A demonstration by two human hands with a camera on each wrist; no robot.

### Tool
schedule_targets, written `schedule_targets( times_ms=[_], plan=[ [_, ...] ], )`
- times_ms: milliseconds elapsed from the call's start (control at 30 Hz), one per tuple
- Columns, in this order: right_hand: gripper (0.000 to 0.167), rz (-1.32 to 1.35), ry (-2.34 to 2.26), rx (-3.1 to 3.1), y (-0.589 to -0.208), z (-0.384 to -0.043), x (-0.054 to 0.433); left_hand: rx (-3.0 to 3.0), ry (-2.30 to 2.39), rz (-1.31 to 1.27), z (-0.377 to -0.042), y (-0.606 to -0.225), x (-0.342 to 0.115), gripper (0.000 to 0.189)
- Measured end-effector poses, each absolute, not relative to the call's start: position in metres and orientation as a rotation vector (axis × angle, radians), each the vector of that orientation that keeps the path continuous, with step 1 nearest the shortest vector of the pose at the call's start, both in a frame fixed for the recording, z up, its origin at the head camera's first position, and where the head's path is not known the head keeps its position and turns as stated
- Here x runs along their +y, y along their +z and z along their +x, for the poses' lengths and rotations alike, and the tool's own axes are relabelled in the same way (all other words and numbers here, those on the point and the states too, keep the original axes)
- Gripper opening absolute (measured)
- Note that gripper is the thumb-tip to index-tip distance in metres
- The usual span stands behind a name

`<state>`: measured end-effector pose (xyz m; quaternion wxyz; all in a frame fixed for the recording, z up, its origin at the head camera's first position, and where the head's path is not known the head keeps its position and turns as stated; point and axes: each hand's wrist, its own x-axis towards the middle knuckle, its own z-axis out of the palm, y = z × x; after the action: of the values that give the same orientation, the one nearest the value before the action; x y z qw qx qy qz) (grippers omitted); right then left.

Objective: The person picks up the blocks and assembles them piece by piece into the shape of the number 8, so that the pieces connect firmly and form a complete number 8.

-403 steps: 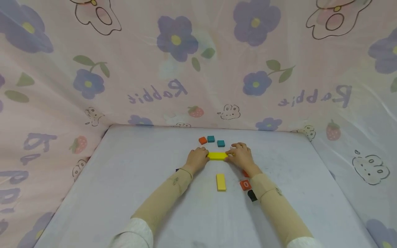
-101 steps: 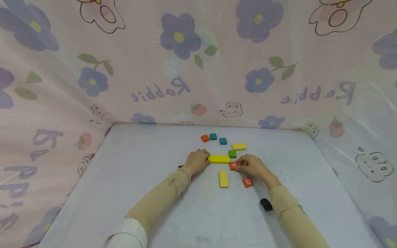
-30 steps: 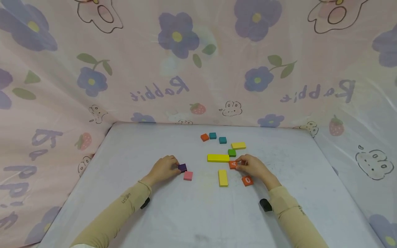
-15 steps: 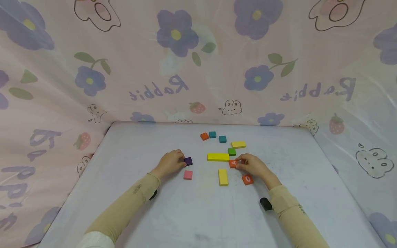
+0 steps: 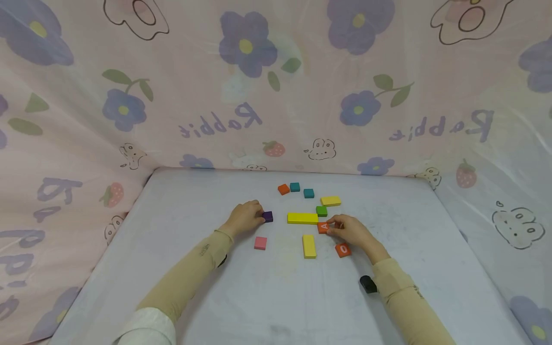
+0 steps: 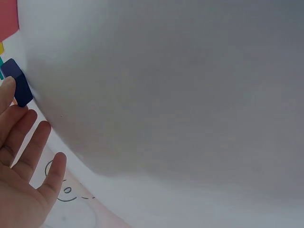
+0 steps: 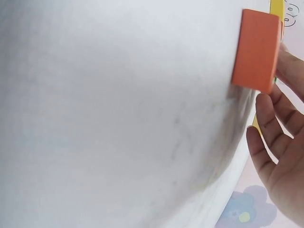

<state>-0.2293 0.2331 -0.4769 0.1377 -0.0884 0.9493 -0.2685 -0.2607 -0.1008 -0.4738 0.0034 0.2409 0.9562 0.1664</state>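
Observation:
My left hand (image 5: 245, 218) pinches a dark purple block (image 5: 268, 217) just above or on the table, left of the long yellow block (image 5: 303, 218); the left wrist view has the thumb on this purple block (image 6: 18, 83), other fingers spread. My right hand (image 5: 351, 232) pinches the right edge of an orange letter-A block (image 5: 323, 227), which sits at the long block's right end. A green block (image 5: 321, 211) lies just above that end. An orange block (image 7: 256, 50) looms beside the right fingers in the right wrist view; I cannot tell which one.
A pink block (image 5: 260, 243), a shorter yellow block (image 5: 309, 246) and an orange O block (image 5: 342, 249) lie nearer. Farther back are an orange block (image 5: 283, 189), teal blocks (image 5: 308, 193) and a yellow block (image 5: 330, 201). A patterned curtain (image 5: 276, 96) hangs behind the table (image 5: 276, 306).
My left hand has left the long yellow block, taken the purple block and moved it up and right. Earlier, both hands were on the yellow block; my right hand has since moved to the A block.

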Motion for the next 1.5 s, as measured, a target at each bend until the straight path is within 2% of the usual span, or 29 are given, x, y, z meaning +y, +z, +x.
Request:
schedule_targets(
  times_ms=[800,1500],
  plan=[
    [0.028,-0.317,-0.806,2.75,-0.476,-0.23,0.233,3.003,0.288,0.712,-0.288,-0.472,-0.057,0.022],
    [0.027,-0.314,-0.815,2.76,-0.479,-0.231,0.235,3.006,0.208,0.796,-0.292,-0.474,-0.056,0.023]
  ],
)
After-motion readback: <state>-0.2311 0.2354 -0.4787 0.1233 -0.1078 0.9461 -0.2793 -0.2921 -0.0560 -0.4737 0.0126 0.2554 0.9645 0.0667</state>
